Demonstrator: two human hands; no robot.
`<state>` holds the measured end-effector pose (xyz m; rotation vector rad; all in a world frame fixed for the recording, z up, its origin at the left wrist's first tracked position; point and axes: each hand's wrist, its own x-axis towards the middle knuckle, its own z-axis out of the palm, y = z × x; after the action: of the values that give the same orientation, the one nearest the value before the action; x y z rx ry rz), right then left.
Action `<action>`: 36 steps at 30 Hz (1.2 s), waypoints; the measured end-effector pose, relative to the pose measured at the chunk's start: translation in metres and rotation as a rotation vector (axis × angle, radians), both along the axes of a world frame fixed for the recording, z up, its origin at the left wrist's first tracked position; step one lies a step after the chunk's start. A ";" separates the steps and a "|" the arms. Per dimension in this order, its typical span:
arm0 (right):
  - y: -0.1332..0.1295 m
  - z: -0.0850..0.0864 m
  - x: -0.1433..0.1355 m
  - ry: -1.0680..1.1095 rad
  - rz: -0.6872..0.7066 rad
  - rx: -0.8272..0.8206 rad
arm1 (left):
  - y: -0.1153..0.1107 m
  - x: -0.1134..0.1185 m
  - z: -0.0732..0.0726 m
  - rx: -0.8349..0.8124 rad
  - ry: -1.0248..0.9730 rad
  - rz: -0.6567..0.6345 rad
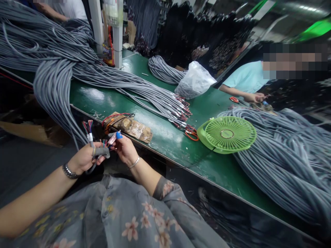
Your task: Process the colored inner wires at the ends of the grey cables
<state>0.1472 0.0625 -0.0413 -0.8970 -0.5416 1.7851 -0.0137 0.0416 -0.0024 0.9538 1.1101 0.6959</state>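
My left hand (pixel 84 158) is closed around grey cables (pixel 89 137) whose stripped ends fan out into thin coloured wires. A grey sleeve-like piece (pixel 101 152) lies across its fingers; whether it is a finger cover or more cable I cannot tell. Close beside it, my right hand (pixel 127 150) pinches a small pinkish-white piece (pixel 112 138) by the coloured wires, its exact kind too small to read. Something blue (pixel 119 135) covers one right fingertip. Both hands are just off the near edge of the green table (pixel 165 148).
Beyond my hands lies a wooden block (pixel 137 129) with wires around it. Long bundles of grey cable (pixel 134 86) cross the table. A green fan (pixel 227 134), orange-handled scissors (pixel 191 133) and a plastic bag (pixel 195 81) rest there. A person (pixel 245 81) works opposite.
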 end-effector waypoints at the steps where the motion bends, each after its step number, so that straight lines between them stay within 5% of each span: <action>1: 0.000 -0.001 -0.001 0.001 -0.003 0.004 | 0.000 0.000 -0.001 -0.002 0.003 0.008; 18: -0.003 0.003 0.000 -0.014 0.049 0.004 | -0.008 0.007 0.012 -0.002 0.033 0.067; 25: -0.003 0.011 0.007 0.022 0.167 -0.101 | -0.032 0.007 0.012 0.029 0.035 0.222; 31: -0.007 0.006 0.001 -0.050 0.092 0.033 | -0.043 0.013 0.010 0.111 0.045 0.378; 36: -0.007 0.009 0.004 0.023 0.095 -0.053 | -0.039 0.020 0.014 0.117 0.021 0.419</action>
<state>0.1510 0.0559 -0.0320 -0.8993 -0.5317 1.9012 0.0064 0.0027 0.0120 0.8344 1.3154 1.1023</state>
